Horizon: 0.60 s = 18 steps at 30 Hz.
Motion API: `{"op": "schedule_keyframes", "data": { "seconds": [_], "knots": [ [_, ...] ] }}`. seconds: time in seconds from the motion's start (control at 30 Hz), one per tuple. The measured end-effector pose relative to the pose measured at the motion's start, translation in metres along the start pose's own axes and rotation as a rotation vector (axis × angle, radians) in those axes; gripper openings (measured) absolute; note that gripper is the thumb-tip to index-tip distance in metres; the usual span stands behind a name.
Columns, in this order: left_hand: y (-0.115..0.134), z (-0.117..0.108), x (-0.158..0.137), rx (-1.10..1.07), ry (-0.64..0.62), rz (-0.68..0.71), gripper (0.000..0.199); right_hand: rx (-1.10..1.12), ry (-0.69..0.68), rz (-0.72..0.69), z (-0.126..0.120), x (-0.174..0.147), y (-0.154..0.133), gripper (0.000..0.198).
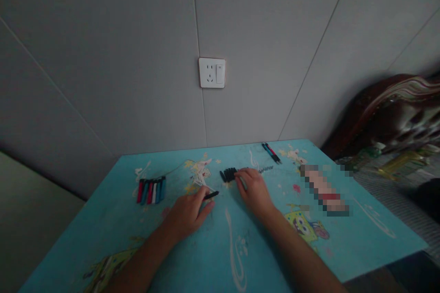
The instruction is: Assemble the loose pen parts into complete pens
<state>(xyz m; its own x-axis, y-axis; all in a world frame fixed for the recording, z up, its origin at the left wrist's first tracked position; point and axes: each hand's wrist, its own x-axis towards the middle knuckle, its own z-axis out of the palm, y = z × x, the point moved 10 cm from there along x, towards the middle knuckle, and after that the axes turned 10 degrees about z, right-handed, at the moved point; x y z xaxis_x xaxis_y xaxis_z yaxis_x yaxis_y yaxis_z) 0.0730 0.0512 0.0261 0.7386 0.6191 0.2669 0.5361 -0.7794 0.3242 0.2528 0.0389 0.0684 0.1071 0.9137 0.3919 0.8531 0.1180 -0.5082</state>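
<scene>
Between the thumb and fingers of my left hand [190, 210] is a short black pen part [211, 195], its dark end pointing right. Thin white sticks [202, 185], perhaps pen refills, lie just behind that hand. A row of short black tube-like pen parts [229, 174] lies beyond it on the table. My right hand [254, 191] is at the right end of this row, fingers curled together and touching it; what its fingertips hold is hidden.
Red, blue and white pen barrels [151, 191] stand in a row at the left. Two pens [271, 153] lie at the back right, with small springs [266, 169] nearer. A blurred-out patch [325, 190] covers something on the right of the blue table [192, 261]. The wall has a socket [212, 73].
</scene>
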Motion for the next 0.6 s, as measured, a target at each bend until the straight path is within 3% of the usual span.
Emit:
{"op": "schedule_keyframes", "data": {
  "seconds": [0.1,0.27,0.47,0.6],
  "knots": [
    [-0.002,0.003,0.0,-0.021,-0.014,0.005,0.028,-0.212,0.168,0.152,-0.02,0.01,0.047,0.028],
    [0.005,0.002,0.002,0.046,-0.025,0.063,0.031,-0.355,0.176,0.229,-0.024,0.015,0.096,0.023],
    [0.003,-0.001,-0.001,0.111,-0.057,-0.024,0.034,-0.375,0.177,0.201,-0.021,0.017,0.102,0.017],
    [0.001,0.001,0.002,0.088,-0.044,-0.007,0.028,-0.129,0.175,0.155,-0.025,0.021,0.082,0.02]
  ]
}}
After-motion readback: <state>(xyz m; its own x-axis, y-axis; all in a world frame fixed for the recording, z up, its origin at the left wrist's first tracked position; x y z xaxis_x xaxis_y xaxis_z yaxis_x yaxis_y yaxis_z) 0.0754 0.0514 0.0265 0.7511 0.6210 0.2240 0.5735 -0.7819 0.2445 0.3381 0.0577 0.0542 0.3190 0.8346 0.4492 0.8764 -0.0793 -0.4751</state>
